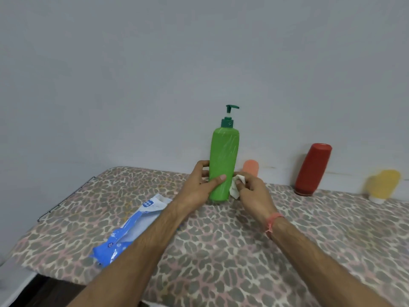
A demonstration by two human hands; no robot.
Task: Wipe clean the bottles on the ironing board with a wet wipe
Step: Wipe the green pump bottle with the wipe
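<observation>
Centre of the frame, and the green pump bottle (224,165) stands upright on the ironing board (221,251), its dark green pump head pointing toward the right edge of the picture. The left hand (200,185) comes in from the lower left and grips the bottle low on its body, thumb laid across the front and fingers curled round the far side. Just right of it, the right hand (254,191) pinches a crumpled white wet wipe (235,185) between thumb and fingertips, the wipe pressed against the bottle's lower right side. A pinkish-orange band (273,219) circles that right wrist. Over at the lower left, a blue and white wipe pack (130,231) lies flat on the leopard-print cover, partly hidden behind the left forearm. Further back, right of centre, an orange bottle (250,167) peeks out behind the right hand. At the right of the frame, a red bottle (313,169) stands cap-down, leaning toward the grey wall (132,74), and at the far right edge a yellow bottle (384,185) on a white cap looks too blurred to read in detail.
</observation>
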